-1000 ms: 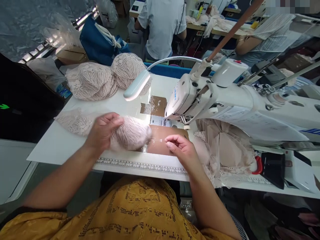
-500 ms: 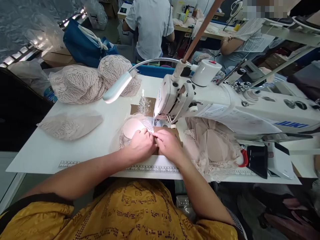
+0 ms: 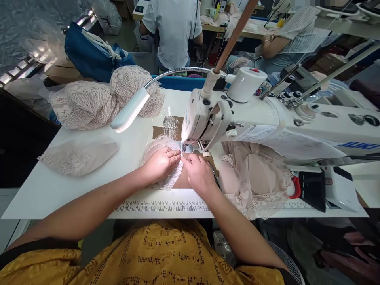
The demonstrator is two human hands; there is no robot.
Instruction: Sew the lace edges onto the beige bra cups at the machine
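A pale pink lace bra cup (image 3: 152, 149) lies on the white table at the needle of the sewing machine (image 3: 197, 114). My left hand (image 3: 160, 164) presses on the lace with its fingers together, pinching the edge just left of the needle. Close to the presser foot, my right hand (image 3: 199, 170) has its fingers closed on the same edge from the right. The fingertips of both hands nearly meet. A flap of lace hangs down under my left hand toward the ruler strip (image 3: 166, 207).
Lace cups (image 3: 86, 103) are heaped at the back left, and a flat lace piece (image 3: 78, 157) lies nearer. A lamp (image 3: 130, 110) arches over the table. More beige pieces (image 3: 252, 178) and red-handled scissors (image 3: 295, 187) lie right. A person (image 3: 172, 33) sits beyond.
The cup has been turned and flattened, so a lace flap now lies below my left hand. Both hands have shifted in closer to the needle. The view has moved slightly.
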